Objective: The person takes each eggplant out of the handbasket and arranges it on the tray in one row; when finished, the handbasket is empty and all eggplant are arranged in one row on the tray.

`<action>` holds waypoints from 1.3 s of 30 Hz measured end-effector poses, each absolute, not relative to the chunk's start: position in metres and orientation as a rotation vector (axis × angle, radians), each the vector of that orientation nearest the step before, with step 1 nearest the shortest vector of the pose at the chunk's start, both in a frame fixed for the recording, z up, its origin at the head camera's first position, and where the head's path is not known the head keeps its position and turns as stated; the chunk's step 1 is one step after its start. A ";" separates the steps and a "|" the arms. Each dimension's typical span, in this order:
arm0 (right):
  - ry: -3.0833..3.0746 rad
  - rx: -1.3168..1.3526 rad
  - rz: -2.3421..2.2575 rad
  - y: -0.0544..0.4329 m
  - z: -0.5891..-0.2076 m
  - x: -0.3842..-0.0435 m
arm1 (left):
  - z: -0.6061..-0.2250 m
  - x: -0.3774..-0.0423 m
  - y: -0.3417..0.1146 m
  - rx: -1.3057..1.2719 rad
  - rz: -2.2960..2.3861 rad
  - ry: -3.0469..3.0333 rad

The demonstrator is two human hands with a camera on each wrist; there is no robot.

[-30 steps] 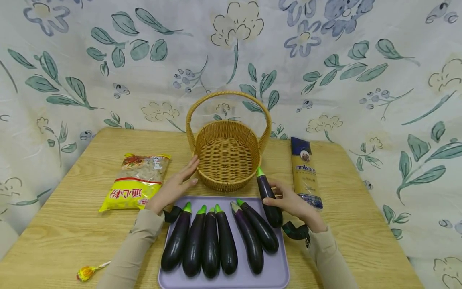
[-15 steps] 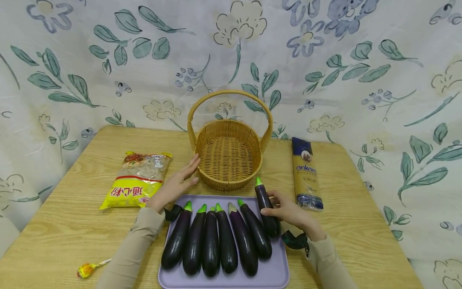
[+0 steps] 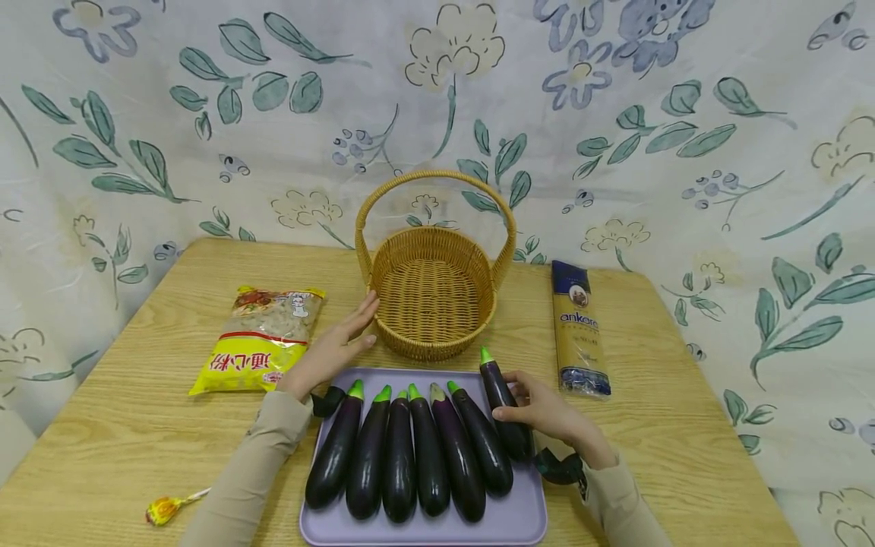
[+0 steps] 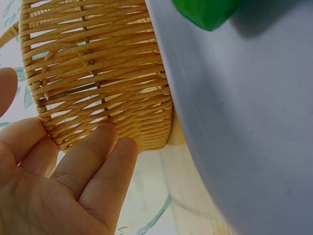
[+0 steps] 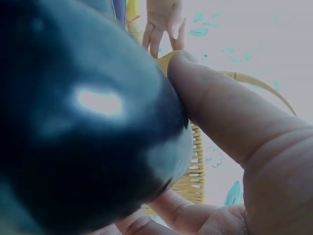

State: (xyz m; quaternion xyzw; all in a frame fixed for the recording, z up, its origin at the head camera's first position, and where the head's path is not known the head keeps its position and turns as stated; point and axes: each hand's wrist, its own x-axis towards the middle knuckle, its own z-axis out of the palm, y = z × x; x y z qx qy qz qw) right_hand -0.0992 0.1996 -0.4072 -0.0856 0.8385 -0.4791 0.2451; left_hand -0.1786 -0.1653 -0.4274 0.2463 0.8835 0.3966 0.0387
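Observation:
My right hand [image 3: 550, 410] grips a dark purple eggplant [image 3: 504, 406] with a green stem, thumb on one side and fingers on the other. That eggplant lies over the right side of a lilac tray [image 3: 424, 534], its stem end past the far rim. Several more eggplants [image 3: 399, 463] lie side by side on the tray, stems pointing away from me. With straight fingers, my left hand [image 3: 330, 351] touches the left side of a wicker basket [image 3: 432, 304], which holds nothing. In the left wrist view, the fingertips [image 4: 124, 147] rest against the basket's woven wall [image 4: 98, 73].
A yellow bag of pasta [image 3: 260, 342] lies left of the basket. Right of it is a long blue and gold pasta packet [image 3: 579, 330]. A wrapped lollipop [image 3: 165, 510] sits near the left sleeve. A floral cloth [image 3: 437, 91] hangs behind the table.
My right hand has brought its eggplant back from the basket's rim, toward me and down to the tray. The two neighbouring eggplants now lie closer to the row. The left hand stays on the basket.

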 end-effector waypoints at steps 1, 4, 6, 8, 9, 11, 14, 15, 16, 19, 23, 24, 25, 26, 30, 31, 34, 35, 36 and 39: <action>2.288 -0.232 -1.309 0.200 -0.407 -0.098 | -0.427 -0.179 -0.165 0.755 1.216 2.708; 2.285 -0.230 -1.315 0.200 -0.407 -0.096 | -0.427 -0.179 -0.165 0.754 1.220 2.703; 2.274 -0.236 -1.324 0.200 -0.407 -0.095 | -0.426 -0.179 -0.165 0.753 1.219 2.699; 2.266 -0.245 -1.333 0.200 -0.406 -0.094 | -0.425 -0.179 -0.165 0.753 1.220 2.697; 2.259 -0.254 -1.338 0.200 -0.406 -0.093 | -0.425 -0.179 -0.165 0.751 1.223 2.695; 2.251 -0.264 -1.346 0.201 -0.406 -0.092 | -0.424 -0.179 -0.165 0.750 1.222 2.695; 2.253 -0.264 -1.341 0.201 -0.406 -0.090 | -0.423 -0.178 -0.166 0.742 1.217 2.691; 2.257 -0.263 -1.337 0.202 -0.407 -0.090 | -0.423 -0.178 -0.166 0.740 1.213 2.691; 2.264 -0.260 -1.332 0.202 -0.407 -0.089 | -0.422 -0.178 -0.167 0.740 1.205 2.693; 2.273 -0.261 -1.328 0.202 -0.407 -0.088 | -0.421 -0.178 -0.168 0.744 1.199 2.695; 2.264 -0.278 -1.352 0.203 -0.407 -0.087 | -0.420 -0.179 -0.169 0.756 1.204 2.698; 2.259 -0.283 -1.358 0.202 -0.407 -0.087 | -0.420 -0.180 -0.169 0.756 1.208 2.697; 2.255 -0.285 -1.364 0.202 -0.407 -0.087 | -0.420 -0.180 -0.169 0.755 1.208 2.696; 2.252 -0.290 -1.367 0.202 -0.407 -0.087 | -0.419 -0.180 -0.169 0.753 1.210 2.695; 2.292 -0.282 -1.356 0.200 -0.405 -0.085 | -0.419 -0.180 -0.170 0.743 1.206 2.694; 2.307 -0.279 -1.350 0.200 -0.404 -0.085 | -0.419 -0.180 -0.170 0.742 1.203 2.695; 2.352 -0.266 -1.323 0.199 -0.403 -0.084 | -0.419 -0.180 -0.169 0.738 1.204 2.691; 2.370 -0.266 -1.307 0.199 -0.402 -0.084 | -0.419 -0.180 -0.170 0.738 1.207 2.689; 2.385 -0.268 -1.292 0.199 -0.402 -0.084 | -0.419 -0.180 -0.170 0.739 1.210 2.687; 2.438 -0.271 -1.244 0.200 -0.400 -0.084 | -0.419 -0.180 -0.170 0.741 1.221 2.682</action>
